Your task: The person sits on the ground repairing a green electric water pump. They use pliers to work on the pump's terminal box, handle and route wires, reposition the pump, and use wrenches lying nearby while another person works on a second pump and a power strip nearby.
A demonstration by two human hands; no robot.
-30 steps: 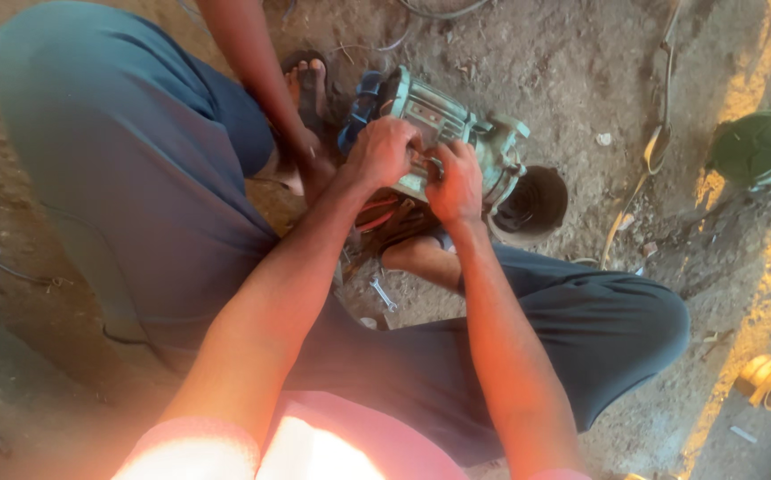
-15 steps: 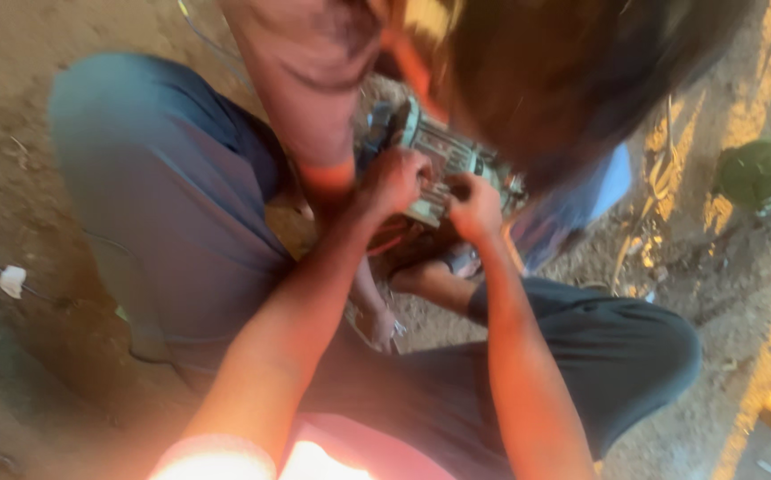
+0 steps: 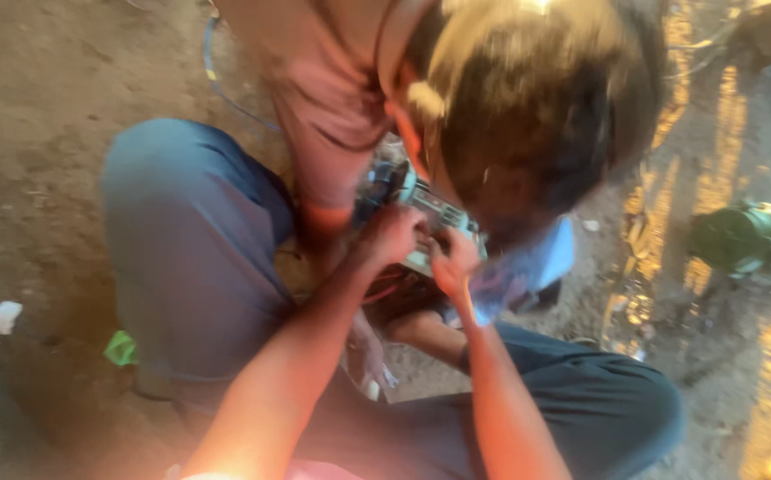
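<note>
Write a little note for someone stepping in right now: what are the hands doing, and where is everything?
Left hand: pressed on the small metal motor, grip unclear through blur.
Right hand: also on the motor, beside the left.
The motor sits on the dirt ground between the wearer's knees.
Another person's head leans over it, hiding most of it.
A green machine lies to the right.
Done or left: cannot tell; the motor is too blurred and covered.

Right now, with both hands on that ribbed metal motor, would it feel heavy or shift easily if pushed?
The ribbed metal motor looks like cast metal, so probably heavy and stiff. Left hand and right hand both press it, suggesting it could rock on the dirt ground.
</note>
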